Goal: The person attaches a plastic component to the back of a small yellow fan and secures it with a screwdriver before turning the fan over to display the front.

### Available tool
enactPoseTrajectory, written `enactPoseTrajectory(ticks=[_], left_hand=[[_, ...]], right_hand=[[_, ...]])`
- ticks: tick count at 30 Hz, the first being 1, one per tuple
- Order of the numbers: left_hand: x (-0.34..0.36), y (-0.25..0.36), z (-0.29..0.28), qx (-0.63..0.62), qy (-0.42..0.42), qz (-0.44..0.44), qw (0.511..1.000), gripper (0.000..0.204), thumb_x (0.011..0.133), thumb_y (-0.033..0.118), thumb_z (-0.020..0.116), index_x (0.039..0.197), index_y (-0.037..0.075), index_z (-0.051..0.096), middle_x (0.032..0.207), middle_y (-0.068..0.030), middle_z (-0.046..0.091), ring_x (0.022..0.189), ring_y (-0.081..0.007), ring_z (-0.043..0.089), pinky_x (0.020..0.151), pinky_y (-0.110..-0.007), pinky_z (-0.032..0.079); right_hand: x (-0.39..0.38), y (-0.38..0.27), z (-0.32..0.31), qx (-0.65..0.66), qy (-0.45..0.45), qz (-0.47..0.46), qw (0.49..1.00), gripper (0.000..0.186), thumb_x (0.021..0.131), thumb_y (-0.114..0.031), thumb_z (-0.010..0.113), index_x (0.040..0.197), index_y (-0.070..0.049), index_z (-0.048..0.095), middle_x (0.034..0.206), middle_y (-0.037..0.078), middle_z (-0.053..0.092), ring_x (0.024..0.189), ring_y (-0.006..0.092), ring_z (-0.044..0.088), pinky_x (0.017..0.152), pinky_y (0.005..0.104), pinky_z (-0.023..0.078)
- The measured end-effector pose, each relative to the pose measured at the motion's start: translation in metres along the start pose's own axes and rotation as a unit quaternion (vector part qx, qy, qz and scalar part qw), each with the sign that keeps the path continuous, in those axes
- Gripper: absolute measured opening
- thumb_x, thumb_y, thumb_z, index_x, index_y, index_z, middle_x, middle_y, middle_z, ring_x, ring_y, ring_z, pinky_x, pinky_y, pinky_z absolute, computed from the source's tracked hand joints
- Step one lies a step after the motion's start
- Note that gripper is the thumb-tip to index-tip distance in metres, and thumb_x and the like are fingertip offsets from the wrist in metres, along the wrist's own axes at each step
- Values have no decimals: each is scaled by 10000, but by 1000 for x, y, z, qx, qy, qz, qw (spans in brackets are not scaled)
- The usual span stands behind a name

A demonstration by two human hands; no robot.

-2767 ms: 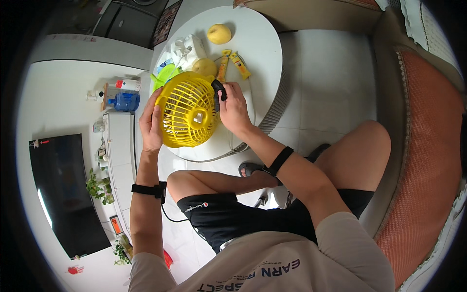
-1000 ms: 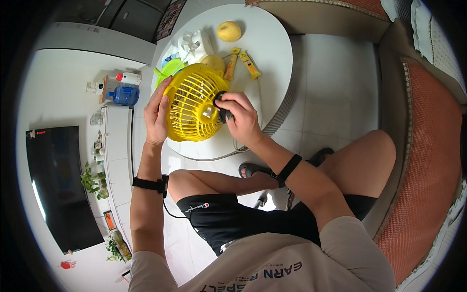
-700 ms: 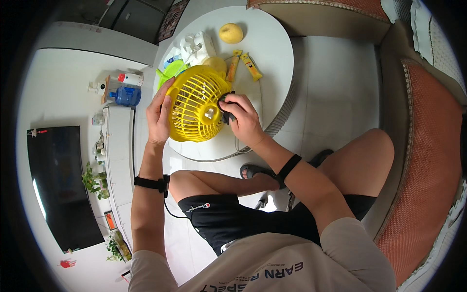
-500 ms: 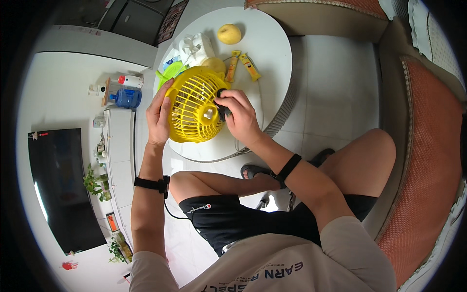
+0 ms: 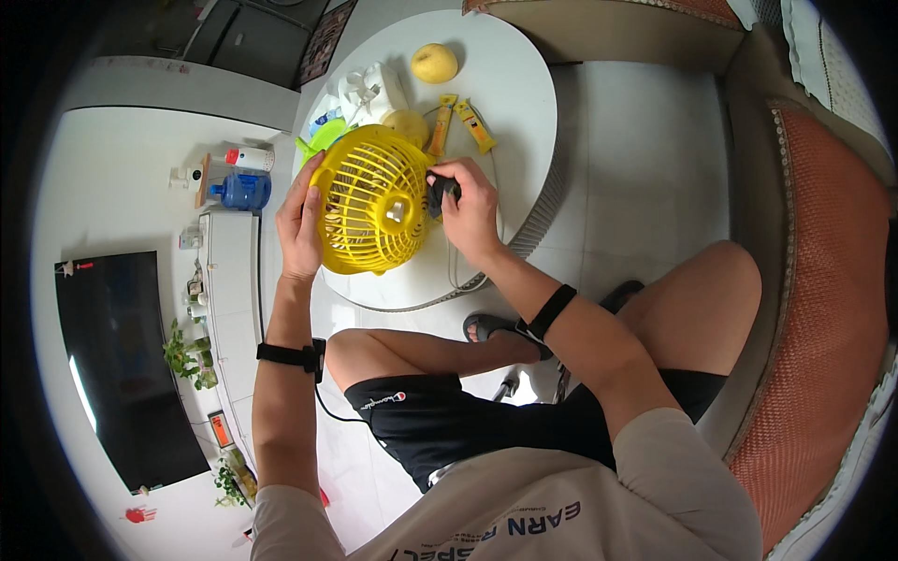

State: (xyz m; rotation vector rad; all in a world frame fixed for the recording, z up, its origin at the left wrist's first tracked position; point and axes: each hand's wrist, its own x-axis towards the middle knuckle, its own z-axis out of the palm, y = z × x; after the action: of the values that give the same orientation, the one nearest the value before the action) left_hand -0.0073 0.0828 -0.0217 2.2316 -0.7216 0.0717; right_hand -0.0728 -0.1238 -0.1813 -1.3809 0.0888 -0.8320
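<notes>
My left hand [image 5: 299,232] grips the left rim of a yellow slotted plastic basket [image 5: 361,182], its thumb against the rim. The basket is tilted over the near part of a round white table [image 5: 510,93], with its ribs spreading from a central ring. Closed around a small, dark, crumpled piece that looks like cloth [image 5: 441,194], my right hand [image 5: 473,217] is at the basket's right side. Whether the dark piece touches the ribs, I cannot tell.
Behind the basket are a white tissue pack [image 5: 369,92], a bright green plastic item [image 5: 323,137] and a round yellow fruit [image 5: 406,125]. Another yellow fruit [image 5: 434,63] lies farther back, near two yellow sachets [image 5: 442,124]. A thin pale cable crosses the tabletop.
My right hand has shifted slightly right, drawing the dark piece away from the basket's central ring toward its outer edge. The basket and my left hand have moved slightly left.
</notes>
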Motion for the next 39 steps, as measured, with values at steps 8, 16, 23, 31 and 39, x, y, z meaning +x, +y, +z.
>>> enactPoseTrajectory(ticks=[8, 16, 23, 31, 39], left_hand=[[3, -2, 3, -14, -2, -3, 1000, 451, 1147, 231, 485, 1505, -24, 587, 1496, -182, 639, 1362, -234, 591, 1170, -330, 413], [3, -6, 3, -31, -12, -6, 999, 452, 1149, 226, 484, 1512, -26, 580, 1507, -180, 627, 1365, -226, 583, 1172, -329, 408], [-1, -2, -2, -34, -6, -17, 999, 467, 1160, 240, 468, 1535, -25, 554, 1510, -177, 619, 1364, -212, 573, 1175, -324, 401], [2, -4, 4, -32, 6, -17, 999, 447, 1157, 206, 465, 1517, -38, 567, 1505, -172, 623, 1365, -210, 571, 1178, -325, 400], [1, -4, 3, -31, 14, -5, 999, 422, 1149, 181, 492, 1504, -27, 586, 1475, -156, 648, 1338, -201, 590, 1158, -318, 417]], right_hand=[[31, -4, 10, -35, 33, -30, 998, 248, 895, 102, 681, 1106, -28, 678, 1057, 158, 699, 938, 369, 698, 822, 419, 554], [-47, 14, 8, -30, 20, 7, 999, 416, 779, 212, 556, 1129, -14, 563, 1049, 208, 593, 961, 444, 625, 839, 485, 522], [-1, 32, 17, -40, 40, 102, 993, 298, 837, 147, 612, 1081, -19, 653, 1019, 183, 689, 943, 423, 681, 821, 463, 549], [-25, 33, 32, -80, 56, 150, 984, 321, 845, 133, 600, 1139, 8, 641, 1063, 210, 691, 952, 435, 675, 854, 502, 543], [-74, -6, 33, -151, 39, 98, 983, 488, 819, 168, 580, 1273, 1, 519, 1175, 234, 583, 1005, 439, 608, 868, 480, 506]])
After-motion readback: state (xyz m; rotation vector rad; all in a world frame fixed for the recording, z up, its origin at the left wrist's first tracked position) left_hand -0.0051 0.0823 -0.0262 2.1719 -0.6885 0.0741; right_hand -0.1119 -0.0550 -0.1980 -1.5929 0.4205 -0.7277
